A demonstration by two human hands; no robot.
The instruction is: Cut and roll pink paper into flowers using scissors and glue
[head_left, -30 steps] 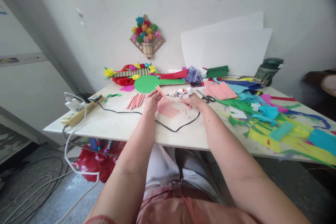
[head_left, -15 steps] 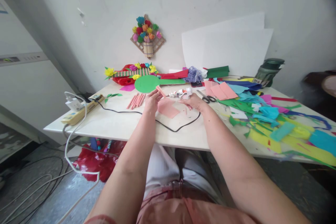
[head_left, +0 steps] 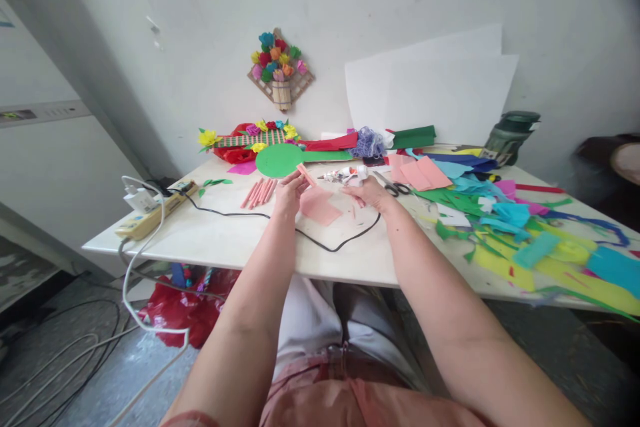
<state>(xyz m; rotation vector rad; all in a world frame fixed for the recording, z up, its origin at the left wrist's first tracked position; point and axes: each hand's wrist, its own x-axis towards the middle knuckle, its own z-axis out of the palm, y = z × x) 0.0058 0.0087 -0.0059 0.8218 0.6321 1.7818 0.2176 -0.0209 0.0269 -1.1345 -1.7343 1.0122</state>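
Between the fingers of my left hand [head_left: 291, 191] is a rolled pink paper strip [head_left: 307, 175], held up at a slant. My right hand [head_left: 371, 195] is wrapped round a white hot glue gun [head_left: 353, 175], whose nozzle points left toward the strip without touching it. Below and between both hands lies a pink paper sheet [head_left: 320, 205]. Several pink paper rolls [head_left: 259, 193] rest side by side, left of my left hand. A green paper circle [head_left: 280, 160] with a long green band is just behind. Scissors [head_left: 395, 187] lie to the right of my right hand.
A black cord [head_left: 327, 248] loops across the table front from a power strip [head_left: 156, 210] at left. Cut coloured paper [head_left: 530, 233] covers the right side. A dark green bottle [head_left: 510, 138] stands at back right. A flower-decorated craft [head_left: 253, 139] lies at the back.
The glue gun's nozzle has drawn slightly back from the pink strip, to the right. Both hands keep their hold and are otherwise nearly still.
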